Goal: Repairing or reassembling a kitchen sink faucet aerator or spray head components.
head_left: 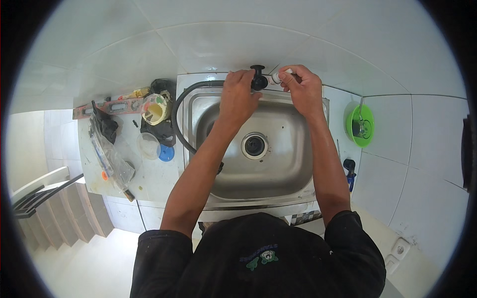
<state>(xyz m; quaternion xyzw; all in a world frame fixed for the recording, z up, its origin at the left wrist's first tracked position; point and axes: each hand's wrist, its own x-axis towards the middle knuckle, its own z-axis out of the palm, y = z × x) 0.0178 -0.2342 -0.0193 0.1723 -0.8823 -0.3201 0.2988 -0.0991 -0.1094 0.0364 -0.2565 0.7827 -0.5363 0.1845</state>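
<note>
A black tap point(258, 78) with a round wall flange stands at the back edge of the steel sink point(293, 169). My left hand point(239, 97) is closed around its left side, where a black flexible hose point(175, 111) comes out. The hose curves left and down, and its end lies over the sink under my left forearm. Just right of the tap, my right hand point(304, 89) pinches a small white cylindrical piece point(284, 74) between thumb and fingers. Its exact kind is too small to make out. The fingertips of my left hand are partly hidden behind the tap.
Left of the sink lie a spirit level point(119, 107), an open tub point(155, 110), a blue lid point(166, 153), a clear lid point(148, 145) and a plastic bag point(113, 161). On the right are a green bowl point(368, 116) and a blue-and-black tool point(351, 175). Tiled wall rises behind.
</note>
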